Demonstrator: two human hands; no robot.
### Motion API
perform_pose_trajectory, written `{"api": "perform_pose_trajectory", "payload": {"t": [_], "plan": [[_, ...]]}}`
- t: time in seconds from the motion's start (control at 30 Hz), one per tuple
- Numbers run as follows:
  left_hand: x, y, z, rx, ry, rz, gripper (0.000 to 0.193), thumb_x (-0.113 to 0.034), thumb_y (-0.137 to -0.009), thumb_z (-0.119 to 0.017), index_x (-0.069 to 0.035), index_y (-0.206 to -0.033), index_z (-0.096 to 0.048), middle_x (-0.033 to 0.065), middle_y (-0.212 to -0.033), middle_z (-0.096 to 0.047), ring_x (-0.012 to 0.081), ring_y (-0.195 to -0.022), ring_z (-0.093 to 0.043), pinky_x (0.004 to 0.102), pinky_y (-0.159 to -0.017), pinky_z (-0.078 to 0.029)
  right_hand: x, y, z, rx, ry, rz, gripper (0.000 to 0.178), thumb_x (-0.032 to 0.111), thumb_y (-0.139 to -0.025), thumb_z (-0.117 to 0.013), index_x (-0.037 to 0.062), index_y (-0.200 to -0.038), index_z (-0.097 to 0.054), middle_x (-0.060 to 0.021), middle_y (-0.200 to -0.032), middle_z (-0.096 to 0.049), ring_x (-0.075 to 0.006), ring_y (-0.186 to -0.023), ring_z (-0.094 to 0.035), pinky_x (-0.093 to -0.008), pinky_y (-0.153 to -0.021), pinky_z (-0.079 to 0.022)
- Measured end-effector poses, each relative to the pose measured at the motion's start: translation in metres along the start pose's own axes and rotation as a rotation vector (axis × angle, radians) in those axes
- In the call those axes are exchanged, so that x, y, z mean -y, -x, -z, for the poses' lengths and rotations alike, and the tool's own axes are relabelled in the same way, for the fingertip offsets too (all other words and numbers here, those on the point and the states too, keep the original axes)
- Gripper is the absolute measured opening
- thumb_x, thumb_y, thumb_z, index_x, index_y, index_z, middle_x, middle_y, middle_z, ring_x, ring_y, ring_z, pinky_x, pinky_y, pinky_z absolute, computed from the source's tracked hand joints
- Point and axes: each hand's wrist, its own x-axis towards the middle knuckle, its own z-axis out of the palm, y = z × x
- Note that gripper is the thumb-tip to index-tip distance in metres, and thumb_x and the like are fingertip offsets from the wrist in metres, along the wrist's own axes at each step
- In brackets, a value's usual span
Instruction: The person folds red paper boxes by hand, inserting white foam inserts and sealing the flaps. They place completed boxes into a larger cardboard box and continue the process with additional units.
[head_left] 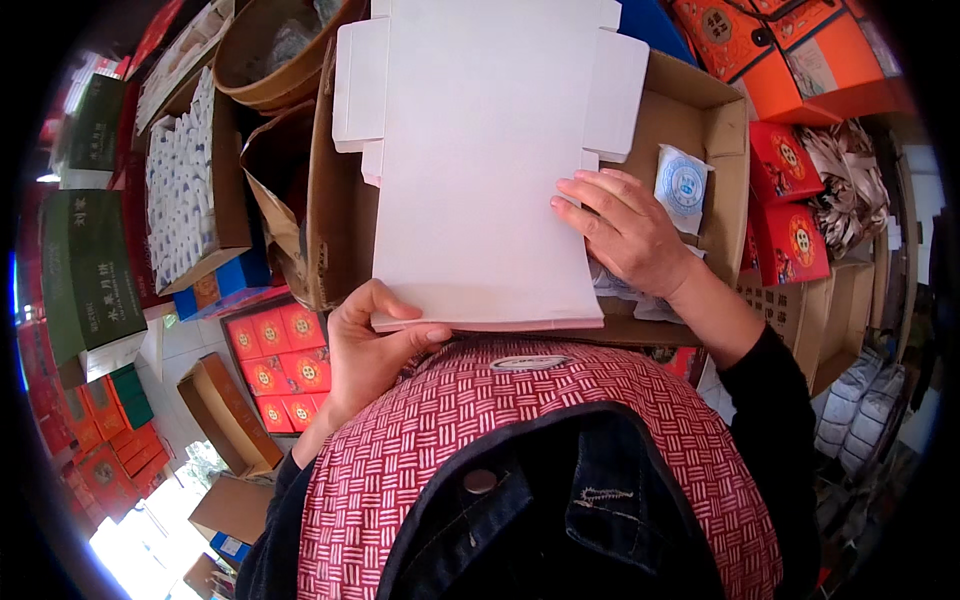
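Observation:
A flat white cardboard box blank with folding flaps lies in front of me, its near edge close to my apron. That edge looks thick and pinkish, like several blanks stacked; I cannot tell how many. My left hand is closed on the near left corner, one finger on top and the thumb at the front edge. Over the right edge, my right hand rests with fingers stretched across the white surface; its thumb is not clearly visible. Beneath the blank is an open cardboard carton, mostly covered. A white wrapped packet with a blue round print lies inside.
Left of the carton stand a brown paper bag, a box of white packets and a round brown basket. Red gift boxes sit at the right beside shredded paper. More red boxes are stacked lower left.

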Motion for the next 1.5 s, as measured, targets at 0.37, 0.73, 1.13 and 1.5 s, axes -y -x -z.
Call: {"api": "perform_pose_trajectory", "payload": {"t": [0.37, 0.73, 1.13, 1.5], "plan": [[-0.011, -0.023, 0.049, -0.044, -0.929, -0.635, 0.080, -0.009, -0.057, -0.087, -0.007, -0.126, -0.049, 0.0146, -0.115, -0.057, 0.0229, -0.099, -0.060, 0.0339, -0.081, -0.051, -0.015, -0.007, 0.007, -0.182, -0.159, 0.075, 0.031, 0.006, -0.072, -0.062, -0.0025, -0.102, -0.063, -0.0120, -0.096, -0.061, -0.0272, -0.090, -0.061, -0.0341, -0.076, -0.052], [0.019, -0.098, 0.031, 0.651, -1.325, -0.972, 0.031, -0.007, -0.073, -0.057, 0.006, -0.102, -0.060, 0.0165, -0.101, -0.058, 0.0325, -0.095, -0.058, 0.0399, -0.085, -0.049, 0.006, 0.025, -0.021, -0.004, -0.301, -0.096, 0.026, 0.009, -0.072, -0.061, 0.0011, -0.097, -0.063, -0.0081, -0.090, -0.060, -0.0248, -0.083, -0.059, -0.0328, -0.071, -0.049], [0.039, -0.109, 0.030, 0.424, -0.909, -0.615, 0.020, -0.005, -0.075, -0.068, 0.000, -0.094, -0.065, 0.0118, -0.093, -0.065, 0.0263, -0.088, -0.061, 0.0314, -0.081, -0.049, -0.017, 0.029, -0.034, 0.122, -0.491, -0.321, 0.024, 0.018, -0.071, -0.069, 0.0063, -0.092, -0.068, -0.0113, -0.084, -0.067, -0.0289, -0.078, -0.063, -0.0356, -0.069, -0.050], [0.058, -0.109, -0.006, -0.171, -0.687, -0.063, 0.031, -0.018, -0.070, -0.080, 0.003, -0.087, -0.064, 0.0175, -0.078, -0.066, 0.0218, -0.067, -0.063, 0.0336, -0.064, -0.050, -0.022, 0.002, -0.030, 0.203, -0.653, -0.969, 0.044, 0.022, -0.068, -0.079, 0.0026, -0.103, -0.063, -0.0205, -0.084, -0.067, -0.0362, -0.081, -0.066, -0.0414, -0.071, -0.052]]}}
